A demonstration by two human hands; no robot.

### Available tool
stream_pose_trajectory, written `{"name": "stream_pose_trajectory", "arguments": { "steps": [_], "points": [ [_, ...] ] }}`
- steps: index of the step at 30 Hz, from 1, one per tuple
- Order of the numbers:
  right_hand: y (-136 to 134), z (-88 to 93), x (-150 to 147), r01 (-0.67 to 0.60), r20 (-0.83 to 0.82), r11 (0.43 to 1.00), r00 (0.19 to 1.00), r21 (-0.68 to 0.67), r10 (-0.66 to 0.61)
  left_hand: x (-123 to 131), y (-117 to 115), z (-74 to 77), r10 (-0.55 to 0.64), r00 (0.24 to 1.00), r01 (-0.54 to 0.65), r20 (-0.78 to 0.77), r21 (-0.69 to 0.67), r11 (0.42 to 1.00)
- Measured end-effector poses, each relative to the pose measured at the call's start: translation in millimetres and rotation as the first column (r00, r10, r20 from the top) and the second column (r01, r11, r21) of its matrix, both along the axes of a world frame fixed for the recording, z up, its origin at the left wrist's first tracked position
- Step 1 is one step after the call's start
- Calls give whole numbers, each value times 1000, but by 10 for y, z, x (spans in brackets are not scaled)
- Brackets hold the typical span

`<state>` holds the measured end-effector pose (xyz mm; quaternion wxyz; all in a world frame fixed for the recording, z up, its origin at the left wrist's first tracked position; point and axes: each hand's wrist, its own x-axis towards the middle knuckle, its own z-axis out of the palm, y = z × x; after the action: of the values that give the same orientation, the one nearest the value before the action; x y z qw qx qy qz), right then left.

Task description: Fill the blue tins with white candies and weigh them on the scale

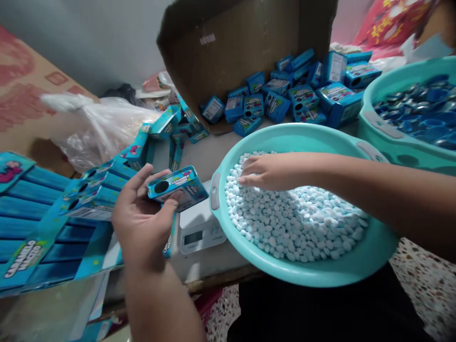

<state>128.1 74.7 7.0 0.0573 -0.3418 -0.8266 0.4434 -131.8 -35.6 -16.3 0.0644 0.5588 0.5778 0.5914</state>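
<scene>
My left hand point(144, 213) is closed round a small blue candy box point(178, 187) printed "Caramelo Macizo", thumb on its front face and fingers behind. The box has a dark round spot on the face toward me and is held just above a white digital scale point(199, 235). My right hand point(265, 171) reaches into a turquoise tub point(302, 275) of pale blue-white candies point(274, 218). Its fingers are stretched out and slightly apart, with their tips among the candies. I see nothing gripped in that hand, though the underside of its fingers is hidden.
Behind the tub, a cardboard carton point(228, 52) lies on its side with several blue boxes point(276, 104) in its mouth. Another turquoise tub point(377, 114) holds dark blue and silvery pieces. Stacked flat blue boxes point(42, 209) stand at left, near a clear plastic bag point(103, 123).
</scene>
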Motion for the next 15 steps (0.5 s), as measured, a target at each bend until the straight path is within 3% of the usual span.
{"name": "stream_pose_trajectory", "arguments": {
  "steps": [2,4,10,15],
  "points": [
    [8,3,6,-122,163,977,982,174,94,-126,-6,-164,-22,997,24,67,-34,999],
    [32,1,10,-187,235,954,963,235,131,-244,-18,-291,-20,994,31,104,-99,995],
    [78,-9,24,-208,257,943,956,261,139,-520,-100,-482,-125,958,193,259,-257,947],
    [85,-31,18,-179,273,949,956,259,106,-488,-100,-622,-115,881,263,460,-273,925]
  ]
}}
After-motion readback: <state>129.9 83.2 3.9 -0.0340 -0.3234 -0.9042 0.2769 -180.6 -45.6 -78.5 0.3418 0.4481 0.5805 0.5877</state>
